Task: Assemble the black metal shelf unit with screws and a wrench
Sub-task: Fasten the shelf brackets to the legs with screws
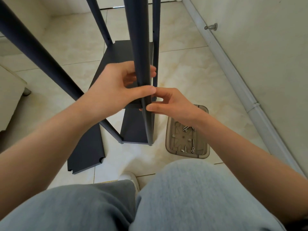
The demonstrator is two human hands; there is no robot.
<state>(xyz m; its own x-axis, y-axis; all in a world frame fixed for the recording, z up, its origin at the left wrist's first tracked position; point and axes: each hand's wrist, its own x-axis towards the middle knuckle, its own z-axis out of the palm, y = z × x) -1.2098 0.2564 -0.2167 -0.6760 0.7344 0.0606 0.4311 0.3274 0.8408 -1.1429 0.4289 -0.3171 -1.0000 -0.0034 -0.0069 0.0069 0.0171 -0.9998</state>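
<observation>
The pale tiled floor carries the black shelf unit, which stands upright just ahead of the person's knees, its four posts rising past the camera. One shelf sits low between the posts and another shelf sits higher, at hand level. A loose black panel lies flat on the floor to the unit's left. The left hand grasps the near post, thumb across its front and fingers wrapped behind. The right hand pinches at the same post just below, thumb and forefinger curled; anything between them is hidden. A translucent tray beside the unit holds screws.
</observation>
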